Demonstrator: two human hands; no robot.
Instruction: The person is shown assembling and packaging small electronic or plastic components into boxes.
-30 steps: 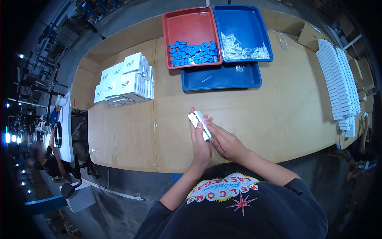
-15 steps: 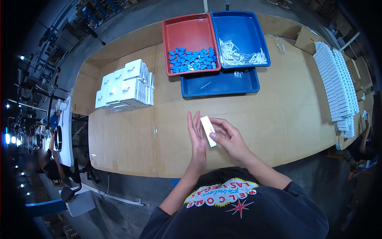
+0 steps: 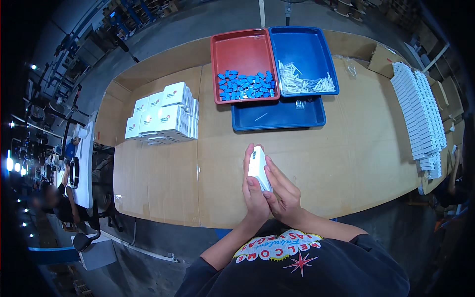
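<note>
A small, slim white box (image 3: 257, 167) with dark print on its face is pressed between my two hands, above the near middle of the table. My left hand (image 3: 255, 200) closes along its left side, with the thumb on the near part of the face. Against the right side lies my right hand (image 3: 284, 193), its fingers together and pointing away from me. The heels of both hands nearly meet at the box's near end. The box's underside is hidden.
A red tray (image 3: 242, 47) of blue plastic pieces (image 3: 245, 86) and a blue tray (image 3: 302, 47) of white plastic sticks (image 3: 302, 81) rest over a lower blue tray (image 3: 277, 123). Stacked white boxes (image 3: 166, 116) stand left; rows of white boxes (image 3: 420, 116) stand right. Cardboard walls (image 3: 158, 62) edge the table.
The white box has been turned to show a printed face and sits lower in view. My right hand has shifted from gripping its top to lying flat along its side; my left has closed in.
</note>
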